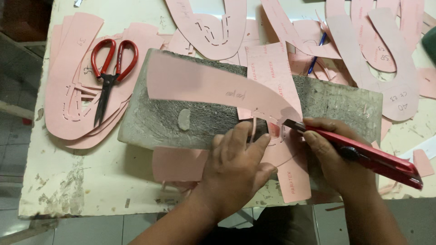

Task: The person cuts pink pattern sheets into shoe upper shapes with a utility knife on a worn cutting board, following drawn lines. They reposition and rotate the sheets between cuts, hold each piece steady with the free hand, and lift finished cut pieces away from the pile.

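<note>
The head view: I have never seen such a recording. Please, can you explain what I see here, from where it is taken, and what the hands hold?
There is no machine here, only a person's two bare hands. The one picture comes from a camera worn on the person's head, looking down at a worn white table. On it lies a grey cutting slab, with many pink paper pattern pieces around it and red-handled scissors at the left. The left hand presses a long curved pink pattern flat on the slab. The right hand holds a red utility knife, its blade tip at the pattern's edge.
</note>
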